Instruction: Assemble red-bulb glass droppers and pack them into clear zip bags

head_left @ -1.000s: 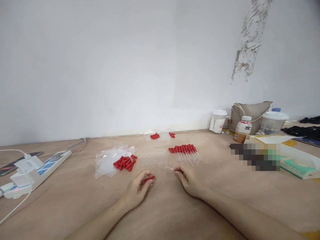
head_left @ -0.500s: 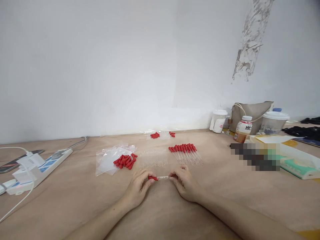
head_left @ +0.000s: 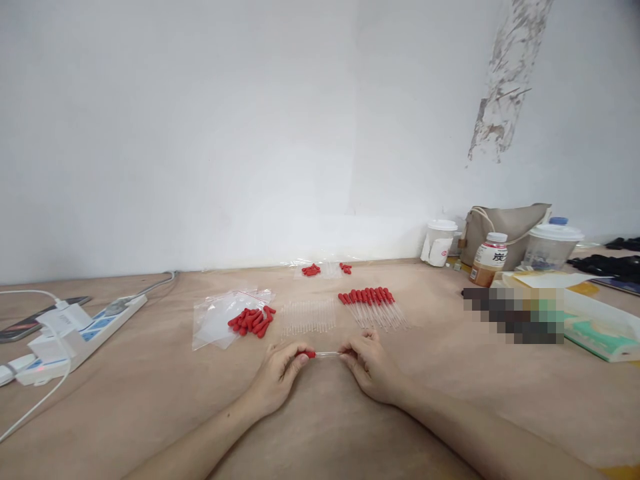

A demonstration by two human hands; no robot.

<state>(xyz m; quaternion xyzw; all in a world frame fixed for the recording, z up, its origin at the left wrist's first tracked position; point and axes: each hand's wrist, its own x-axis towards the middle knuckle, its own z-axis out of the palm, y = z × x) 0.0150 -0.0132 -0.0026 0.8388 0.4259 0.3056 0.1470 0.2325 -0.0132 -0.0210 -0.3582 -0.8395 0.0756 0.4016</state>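
Note:
My left hand (head_left: 281, 375) pinches a red rubber dropper bulb (head_left: 311, 355) between thumb and fingers, hiding most of it. From the bulb a thin clear glass tube (head_left: 327, 354) runs to my right hand (head_left: 370, 367), whose fingertips close on its other end. Bulb and tube lie in one line just over the table. Beyond my hands, a row of bare glass tubes (head_left: 309, 316) lies side by side. Right of it are several droppers (head_left: 375, 307) with red bulbs fitted. Loose red bulbs (head_left: 253, 321) are heaped at the left, partly on clear plastic bags (head_left: 215, 323).
More red bulbs (head_left: 311, 270) lie in clear bags near the wall. At the left are a power strip (head_left: 100, 330) with chargers and a phone (head_left: 30, 323). To the right stand a white-lidded cup (head_left: 440, 243), a bottle (head_left: 490, 260), a grey bag (head_left: 500, 233) and an open box (head_left: 600, 327).
My left fingers have shifted slightly along the red bulb toward the tube, covering more of it. My right hand has stayed nearly in place. The view has moved slightly.

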